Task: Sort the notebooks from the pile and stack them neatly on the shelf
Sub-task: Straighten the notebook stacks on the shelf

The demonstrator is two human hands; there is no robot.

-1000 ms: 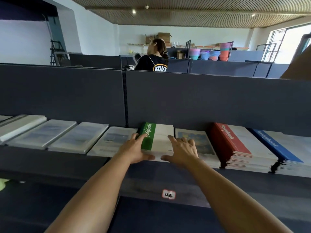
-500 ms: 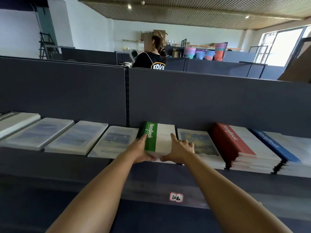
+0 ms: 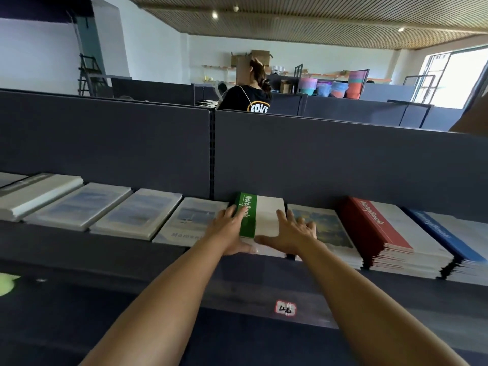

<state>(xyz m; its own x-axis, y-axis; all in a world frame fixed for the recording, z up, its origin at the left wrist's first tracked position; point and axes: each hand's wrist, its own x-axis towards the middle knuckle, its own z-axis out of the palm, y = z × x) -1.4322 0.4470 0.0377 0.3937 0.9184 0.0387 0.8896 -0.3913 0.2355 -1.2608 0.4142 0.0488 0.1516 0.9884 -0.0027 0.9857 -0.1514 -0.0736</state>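
Squaring: I am holding the green notebook stack (image 3: 260, 216) on the shelf (image 3: 105, 249) from both sides.
Left hand (image 3: 229, 232): I am pressing its fingers along the green spine, thumb at the front edge.
Right hand (image 3: 291, 233): I am laying it spread wide, fingers straight, on the white cover.
Neighbours: the red notebook stack (image 3: 380, 233) and the blue notebook stack (image 3: 454, 241) are lying further right.

My left hand (image 3: 229, 235) is covering the near-left corner of the green notebook stack (image 3: 260, 220); my right hand (image 3: 291, 235) is hiding its right edge. The blue stack (image 3: 454, 241) is running off-frame.
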